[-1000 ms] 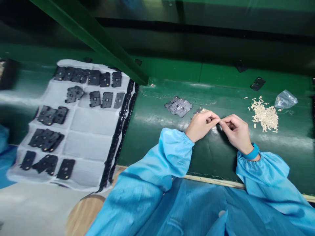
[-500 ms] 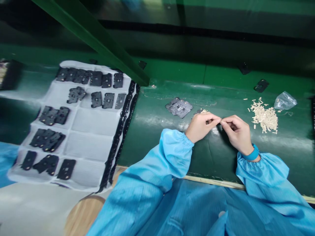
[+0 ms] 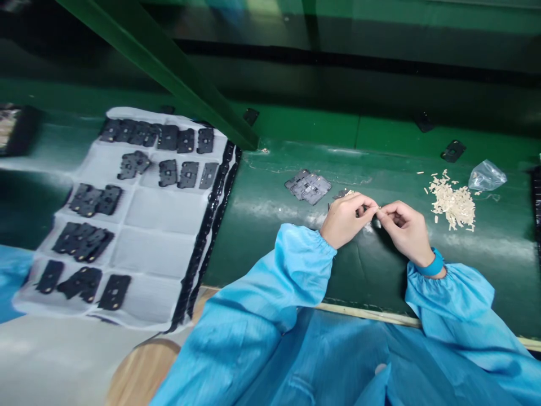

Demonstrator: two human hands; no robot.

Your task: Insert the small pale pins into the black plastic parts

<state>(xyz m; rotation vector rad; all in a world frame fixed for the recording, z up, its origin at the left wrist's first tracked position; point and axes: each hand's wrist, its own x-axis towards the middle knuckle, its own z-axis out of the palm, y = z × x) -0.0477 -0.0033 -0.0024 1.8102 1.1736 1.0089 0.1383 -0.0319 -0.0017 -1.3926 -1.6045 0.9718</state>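
Note:
My left hand (image 3: 347, 219) and my right hand (image 3: 402, 226) meet fingertip to fingertip over the green table (image 3: 262, 242). Both are closed in a pinch; a tiny light speck shows between the tips, too small to name. Several flat dark plates (image 3: 308, 186) lie overlapping to the left of my left hand. Another dark piece with small pale bits is partly hidden behind that hand. To the right of my right hand is a loose pile of small cream-coloured pieces (image 3: 453, 202).
A clear plastic bag (image 3: 487, 176) lies beyond the pile, near a black part (image 3: 453, 151). On the left, a white sectioned tray (image 3: 154, 242) holds many black parts. A green post (image 3: 181, 70) slants down behind the table; a round wooden stool (image 3: 143, 372) stands below.
Both hands stay together with fingertips pinched, shifting only very slightly. A tiny light speck now shows between the fingertips. The whole view has moved a little.

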